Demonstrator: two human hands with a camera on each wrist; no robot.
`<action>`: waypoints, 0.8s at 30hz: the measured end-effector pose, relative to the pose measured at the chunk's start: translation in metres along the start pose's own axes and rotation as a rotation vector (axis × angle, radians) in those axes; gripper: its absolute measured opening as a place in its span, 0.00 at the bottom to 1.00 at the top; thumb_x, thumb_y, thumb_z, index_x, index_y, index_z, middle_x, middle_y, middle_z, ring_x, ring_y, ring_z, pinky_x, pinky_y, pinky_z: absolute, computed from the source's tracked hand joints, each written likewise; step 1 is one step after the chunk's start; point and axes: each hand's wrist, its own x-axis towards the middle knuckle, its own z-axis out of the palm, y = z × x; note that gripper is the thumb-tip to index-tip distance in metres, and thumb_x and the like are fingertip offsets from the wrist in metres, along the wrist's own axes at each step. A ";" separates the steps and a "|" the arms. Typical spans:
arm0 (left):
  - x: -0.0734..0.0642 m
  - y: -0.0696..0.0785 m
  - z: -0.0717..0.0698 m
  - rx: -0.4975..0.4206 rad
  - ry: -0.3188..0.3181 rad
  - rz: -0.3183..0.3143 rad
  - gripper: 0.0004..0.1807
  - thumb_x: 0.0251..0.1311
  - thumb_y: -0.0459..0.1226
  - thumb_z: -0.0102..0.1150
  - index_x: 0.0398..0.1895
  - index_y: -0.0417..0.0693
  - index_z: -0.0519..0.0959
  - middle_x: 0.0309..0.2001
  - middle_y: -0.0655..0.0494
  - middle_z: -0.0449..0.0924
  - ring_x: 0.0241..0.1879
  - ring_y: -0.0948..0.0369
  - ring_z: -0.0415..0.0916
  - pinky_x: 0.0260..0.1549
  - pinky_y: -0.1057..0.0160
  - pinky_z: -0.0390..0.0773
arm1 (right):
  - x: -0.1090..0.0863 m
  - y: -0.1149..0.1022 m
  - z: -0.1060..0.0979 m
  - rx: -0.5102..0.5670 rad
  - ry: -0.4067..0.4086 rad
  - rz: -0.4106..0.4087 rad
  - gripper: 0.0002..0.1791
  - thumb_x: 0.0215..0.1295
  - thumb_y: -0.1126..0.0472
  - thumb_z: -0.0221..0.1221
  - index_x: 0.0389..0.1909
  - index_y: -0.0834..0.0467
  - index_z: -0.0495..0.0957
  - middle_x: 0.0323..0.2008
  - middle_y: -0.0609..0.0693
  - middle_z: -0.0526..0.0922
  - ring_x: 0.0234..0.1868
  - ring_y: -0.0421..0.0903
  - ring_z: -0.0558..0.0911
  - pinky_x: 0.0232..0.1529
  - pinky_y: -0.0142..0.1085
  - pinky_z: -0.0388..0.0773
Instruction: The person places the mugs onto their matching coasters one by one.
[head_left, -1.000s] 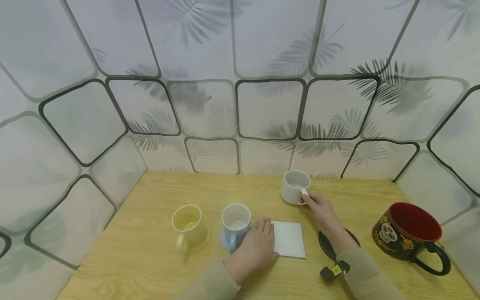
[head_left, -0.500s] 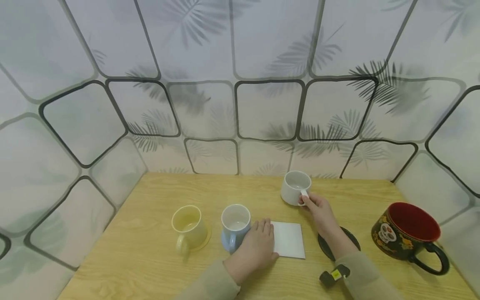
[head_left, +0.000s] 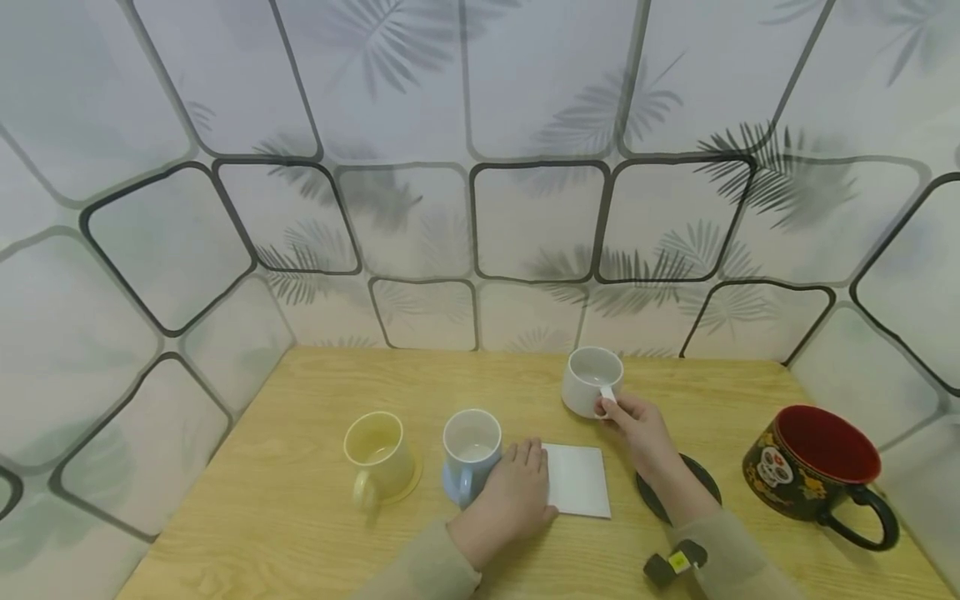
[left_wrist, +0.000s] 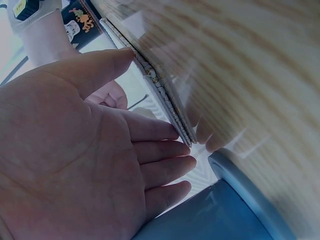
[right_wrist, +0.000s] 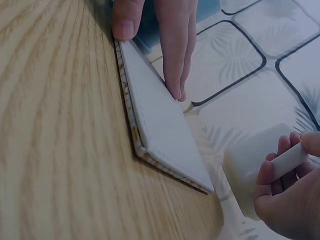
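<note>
My right hand (head_left: 641,437) grips the handle of a white mug (head_left: 577,396) near the back of the table; in the right wrist view, its fingers curl round the handle of this mug (right_wrist: 240,160). In front of it lies a flat white square pad (head_left: 581,483), with a stitched border and patterned edge in the right wrist view. My left hand (head_left: 513,492) rests at the pad's left side with fingers straight, thumb and fingertips at its edges. Close to that hand's left stands a blue mug (head_left: 465,467) on a blue round coaster (head_left: 448,482).
A yellow mug (head_left: 382,467) stands on a yellow coaster (head_left: 414,479) at left. Under my right forearm lies a black round coaster (head_left: 693,475). Far right is a big black mug (head_left: 795,483) with a red inside. A patterned wall (head_left: 540,221) closes off the back.
My right hand and the white mug have shifted slightly toward me, and the right wrist has turned a little. My left hand, the pad and the other mugs have stayed in place.
</note>
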 end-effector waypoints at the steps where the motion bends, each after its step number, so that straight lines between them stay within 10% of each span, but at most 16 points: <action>1: 0.000 0.000 0.000 -0.002 0.000 0.000 0.45 0.73 0.67 0.50 0.81 0.48 0.65 0.82 0.49 0.64 0.82 0.56 0.61 0.81 0.58 0.66 | -0.001 -0.001 0.000 0.003 -0.001 0.002 0.15 0.83 0.60 0.54 0.53 0.66 0.84 0.40 0.37 0.85 0.48 0.32 0.82 0.58 0.28 0.84; 24: -0.001 0.000 -0.001 -0.027 -0.002 -0.010 0.45 0.73 0.67 0.51 0.81 0.47 0.65 0.82 0.50 0.63 0.82 0.56 0.61 0.81 0.58 0.65 | -0.022 -0.007 0.009 0.043 -0.034 0.044 0.11 0.81 0.63 0.57 0.45 0.58 0.89 0.39 0.38 0.90 0.48 0.31 0.84 0.58 0.27 0.84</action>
